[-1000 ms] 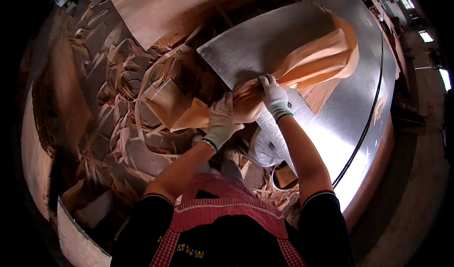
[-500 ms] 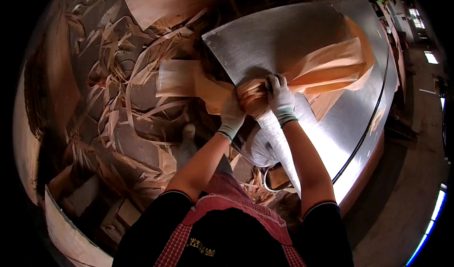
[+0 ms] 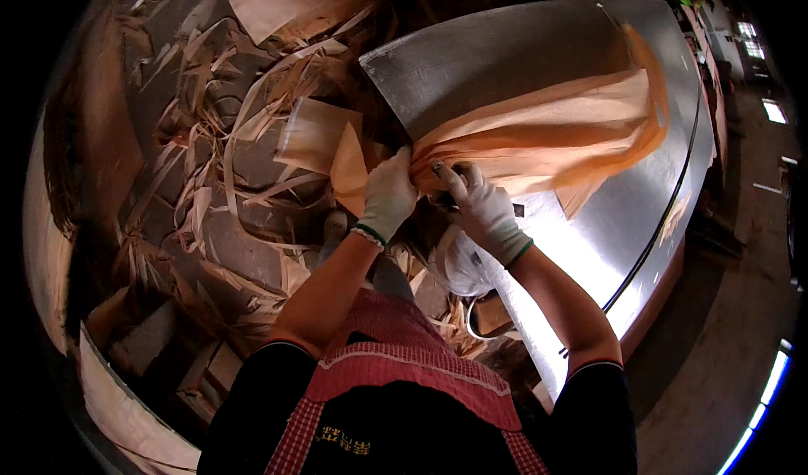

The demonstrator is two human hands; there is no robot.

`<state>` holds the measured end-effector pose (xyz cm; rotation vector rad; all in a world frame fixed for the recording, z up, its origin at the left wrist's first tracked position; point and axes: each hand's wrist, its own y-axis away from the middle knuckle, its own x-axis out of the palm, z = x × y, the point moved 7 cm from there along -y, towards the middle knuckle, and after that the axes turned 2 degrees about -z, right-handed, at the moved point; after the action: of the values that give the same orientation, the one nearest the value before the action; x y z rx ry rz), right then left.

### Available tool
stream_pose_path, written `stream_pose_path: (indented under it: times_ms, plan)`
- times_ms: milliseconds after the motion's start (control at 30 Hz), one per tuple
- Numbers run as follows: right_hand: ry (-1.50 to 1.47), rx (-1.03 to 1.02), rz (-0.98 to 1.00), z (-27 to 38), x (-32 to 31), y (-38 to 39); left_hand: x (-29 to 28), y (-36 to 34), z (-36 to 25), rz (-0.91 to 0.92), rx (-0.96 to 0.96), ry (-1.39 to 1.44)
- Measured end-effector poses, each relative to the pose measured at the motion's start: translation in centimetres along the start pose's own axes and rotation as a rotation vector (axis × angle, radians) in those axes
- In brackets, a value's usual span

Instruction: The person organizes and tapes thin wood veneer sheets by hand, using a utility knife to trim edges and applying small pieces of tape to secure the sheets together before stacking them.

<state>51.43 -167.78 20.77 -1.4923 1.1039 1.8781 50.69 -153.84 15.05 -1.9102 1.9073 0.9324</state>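
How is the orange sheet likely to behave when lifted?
The orange sheet is probably floppy, since it gathers into folds at the left hand. It looks thin, so likely light. It might slide easily on the shiny metal surface.

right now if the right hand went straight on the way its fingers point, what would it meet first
The right hand points up and to the left in the picture, so most likely the orange sheet, at its gathered end beside the left hand. Depth is unclear: the hand may already touch it.
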Motion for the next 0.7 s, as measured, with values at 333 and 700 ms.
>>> stream_pose_path:
  times_ms: [333,700]
  plan:
    - [-0.082,-0.013,-0.175,-0.4,-2.4,-4.2,4.7,0.4,0.8,-0.143,0.111,0.638]
    - [-0.224,0.215,-0.551,-3.8,-8.6,-4.8,1.4,-1.4,3.3,-0.039,0.089,0.388]
